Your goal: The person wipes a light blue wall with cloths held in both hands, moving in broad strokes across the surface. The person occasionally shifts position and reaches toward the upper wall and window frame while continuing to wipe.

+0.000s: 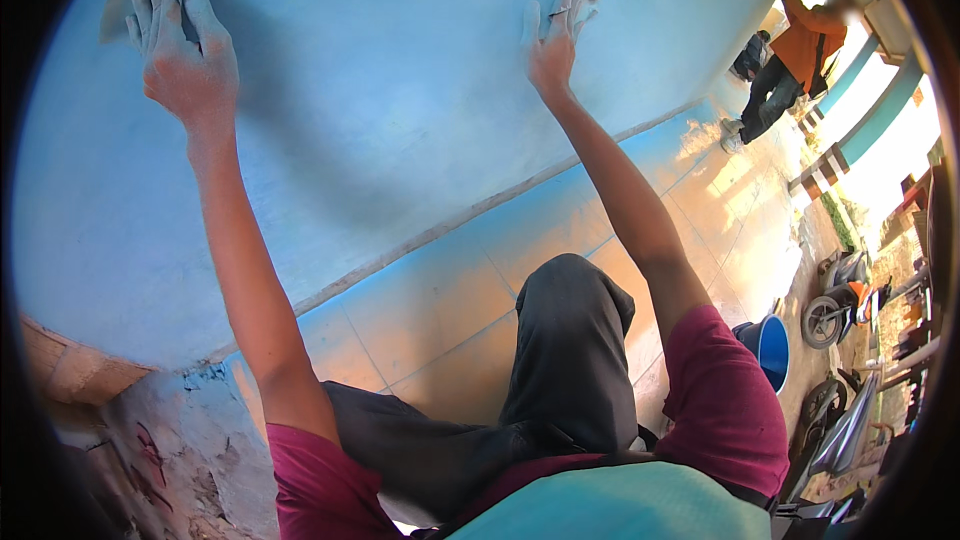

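At the upper left my left hand point(190, 65), coated in pale dust, presses a curved beige sheet of sandpaper point(118, 2) to the light blue wall point(400, 50). Its fingers lie long over the sheet, and a flap shows between them. Farther right, my right hand point(550, 58) grips a smaller folded piece of sandpaper point(574, 2) against the same wall. Dust whitens these fingertips too. Both arms are stretched up and forward, well apart from each other. The sandpaper's wall side is hidden.
Below the wall runs a tiled floor point(450, 290), with my bent knee point(570, 330) over it. A blue bucket point(772, 352) stands at my right. Another person in an orange top point(797, 48) works farther along the wall. Motorbikes point(835, 310) are parked outside, past teal posts point(880, 115).
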